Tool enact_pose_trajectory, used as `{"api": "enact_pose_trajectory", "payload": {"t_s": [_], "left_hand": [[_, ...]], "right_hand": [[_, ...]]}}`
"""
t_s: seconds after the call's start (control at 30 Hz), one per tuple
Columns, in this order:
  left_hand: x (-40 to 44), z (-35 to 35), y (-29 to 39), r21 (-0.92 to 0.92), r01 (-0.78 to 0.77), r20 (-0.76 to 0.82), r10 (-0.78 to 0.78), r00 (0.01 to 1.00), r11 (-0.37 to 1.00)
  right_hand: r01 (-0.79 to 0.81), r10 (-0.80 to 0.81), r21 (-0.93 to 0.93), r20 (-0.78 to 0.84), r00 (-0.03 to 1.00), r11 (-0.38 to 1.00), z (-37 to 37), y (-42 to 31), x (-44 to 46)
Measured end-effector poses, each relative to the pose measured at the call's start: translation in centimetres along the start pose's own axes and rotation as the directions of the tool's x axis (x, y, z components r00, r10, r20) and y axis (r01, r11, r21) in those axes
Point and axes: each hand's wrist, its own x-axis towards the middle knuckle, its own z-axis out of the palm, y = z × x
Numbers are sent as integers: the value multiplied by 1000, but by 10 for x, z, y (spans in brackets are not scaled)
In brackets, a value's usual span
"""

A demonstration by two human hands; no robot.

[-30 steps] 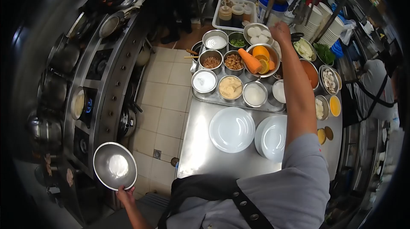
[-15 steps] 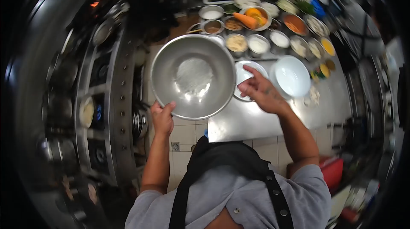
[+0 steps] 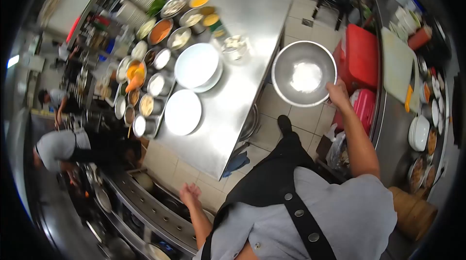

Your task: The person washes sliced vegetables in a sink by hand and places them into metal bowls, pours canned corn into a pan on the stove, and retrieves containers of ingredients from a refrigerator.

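My right hand (image 3: 338, 93) grips the rim of a large stainless steel mixing bowl (image 3: 285, 73), with nothing inside it. The bowl hangs tilted over the tiled floor, between the steel table and the red cooler. My left hand (image 3: 190, 194) is low on the left, beside the stove front, its fingers curled in loosely with nothing visible in them. On the steel table (image 3: 228, 102) sit white bowls (image 3: 196, 66) and, closer to me, round white plates (image 3: 183, 112); neither hand touches them.
Several metal containers of ingredients (image 3: 156, 84) line the table's far side. Two red coolers (image 3: 361, 56) stand along the right. A counter there carries a cutting board (image 3: 399, 66) and an orange-handled knife (image 3: 408, 97). A co-worker (image 3: 63, 146) bends over the stove at left.
My body has turned to the right, away from the stove. The mixing bowl has passed from my left hand to my right. My left hand has dropped to my side.
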Motion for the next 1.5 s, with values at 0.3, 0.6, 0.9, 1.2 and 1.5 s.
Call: {"api": "enact_pose_trajectory", "payload": {"t_s": [0.3, 0.6, 0.9, 1.2, 1.5], "left_hand": [[0, 17, -92, 568, 149, 274, -357, 893, 809], [-47, 23, -26, 724, 104, 145, -298, 943, 682], [-108, -31, -112, 471, 186, 136, -279, 951, 862], [-206, -40, -212, 592, 182, -3, -223, 975, 785], [-258, 12, -220, 232, 577, -186, -546, 817, 783]], "right_hand": [[-314, 339, 198, -109, 934, 929, 21, 95, 187], [-322, 285, 315, 158, 945, 893, 100, 86, 280], [-249, 122, 406, 314, 942, 879, 193, 25, 323], [-155, 98, 251, 226, 969, 956, 283, 48, 341], [18, -57, 142, 277, 959, 990, 269, 81, 320]]}}
